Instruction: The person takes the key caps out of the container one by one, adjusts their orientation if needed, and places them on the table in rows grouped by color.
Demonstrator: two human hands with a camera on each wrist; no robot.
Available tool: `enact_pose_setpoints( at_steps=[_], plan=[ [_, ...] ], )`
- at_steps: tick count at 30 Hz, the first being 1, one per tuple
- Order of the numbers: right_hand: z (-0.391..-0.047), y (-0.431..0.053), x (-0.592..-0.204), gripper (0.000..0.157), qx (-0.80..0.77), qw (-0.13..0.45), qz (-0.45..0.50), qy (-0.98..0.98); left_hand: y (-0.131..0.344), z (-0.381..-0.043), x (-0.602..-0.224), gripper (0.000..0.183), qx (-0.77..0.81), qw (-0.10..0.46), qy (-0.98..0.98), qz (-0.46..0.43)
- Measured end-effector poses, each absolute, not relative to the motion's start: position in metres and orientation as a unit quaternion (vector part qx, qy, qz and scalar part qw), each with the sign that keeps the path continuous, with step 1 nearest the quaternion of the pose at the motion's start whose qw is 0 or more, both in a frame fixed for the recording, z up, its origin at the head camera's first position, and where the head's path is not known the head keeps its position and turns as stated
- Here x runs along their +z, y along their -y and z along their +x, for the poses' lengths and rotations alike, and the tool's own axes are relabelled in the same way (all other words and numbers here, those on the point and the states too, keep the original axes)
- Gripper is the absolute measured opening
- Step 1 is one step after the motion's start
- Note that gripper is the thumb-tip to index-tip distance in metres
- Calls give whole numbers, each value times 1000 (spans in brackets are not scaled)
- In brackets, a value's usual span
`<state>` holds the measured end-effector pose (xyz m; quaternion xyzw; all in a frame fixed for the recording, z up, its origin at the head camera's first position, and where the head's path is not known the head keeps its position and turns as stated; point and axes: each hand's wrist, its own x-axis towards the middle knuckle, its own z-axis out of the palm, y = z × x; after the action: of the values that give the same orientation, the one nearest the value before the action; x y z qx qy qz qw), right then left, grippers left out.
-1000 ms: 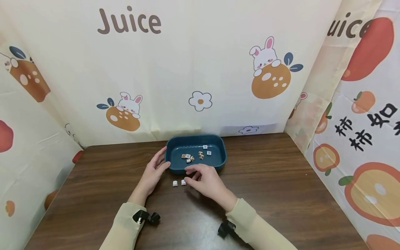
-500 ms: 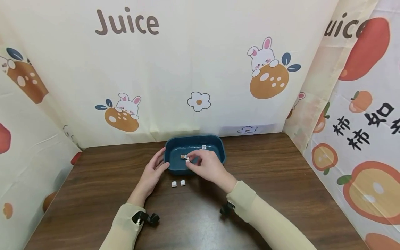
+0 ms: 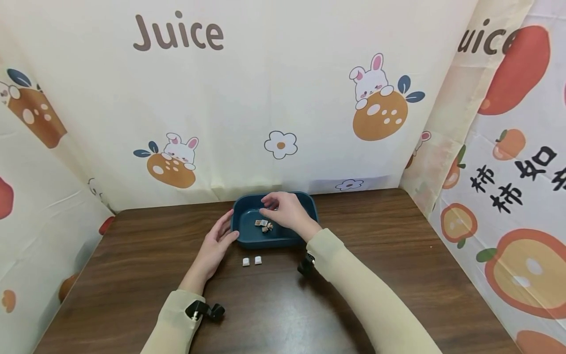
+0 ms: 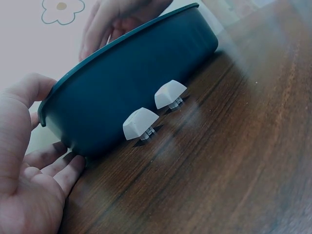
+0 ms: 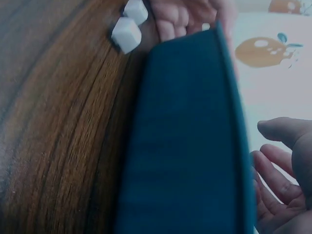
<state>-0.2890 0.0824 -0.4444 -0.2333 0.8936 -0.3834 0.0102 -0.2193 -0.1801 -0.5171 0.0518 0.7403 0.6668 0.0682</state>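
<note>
A person's left hand [image 3: 215,246] braces a dark teal tray [image 3: 265,244] on a wood-grain counter [image 3: 420,265], fingers spread along its left end and thumb at the near corner. The right hand [image 3: 285,211] hovers over the tray, its fingers lightly bent and parted from the thumb, holding nothing the views show. Beneath the right thumb, slightly toward the person, a cluster of small brown-and-white pieces [image 3: 264,223] lies on the tray floor, too small to identify. Just beyond the left thumb, on the person's side of the tray, stand two white keycaps, one [image 3: 245,262] left of the other [image 3: 258,260]. The tray sits near the counter's back edge, close to a printed curtain [image 3: 234,103]; wood stretches wide to the right of the fingers. The left wrist view reveals the keycaps' stems, hidden from overhead; the right wrist view shows the gap between thumb and fingers beyond the rim. Only the head view shows the tray's contents.
</note>
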Motion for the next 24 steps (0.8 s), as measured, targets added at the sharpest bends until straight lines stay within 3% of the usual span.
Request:
enact_pose_setpoints(
  at_steps=[24],
  plan=[
    [-308, -79, -480, 34, -365, 81, -225, -900, 179, -219, -519, 64, 665, 62, -742, 57]
  ],
)
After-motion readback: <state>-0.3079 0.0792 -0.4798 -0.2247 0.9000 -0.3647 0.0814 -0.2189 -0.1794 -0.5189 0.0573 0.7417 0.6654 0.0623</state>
